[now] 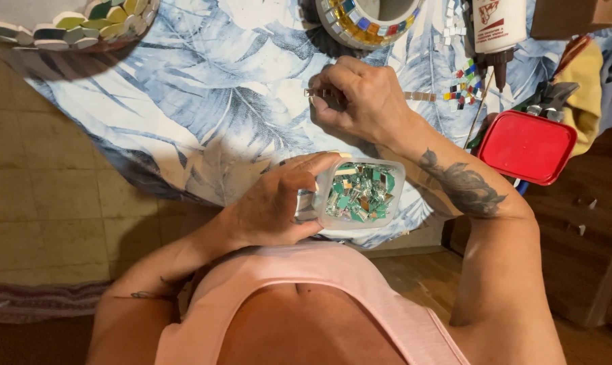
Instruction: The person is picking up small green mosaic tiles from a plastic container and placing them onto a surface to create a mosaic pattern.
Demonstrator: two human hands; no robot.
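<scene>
Two hands are seen, one left hand (272, 203) and one right hand (360, 98). One clear tub (360, 192) of mirror shards, one red lid (526, 147), one glue bottle (499, 30) and two mosaic-covered pieces are counted.

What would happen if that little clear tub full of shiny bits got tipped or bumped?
The clear tub has no lid on, so the loose shiny pieces would probably spill if tilted far. It looks like thin plastic, likely a bit bendy when squeezed. The left hand grips just one side, so a bump might well tip it.
</scene>
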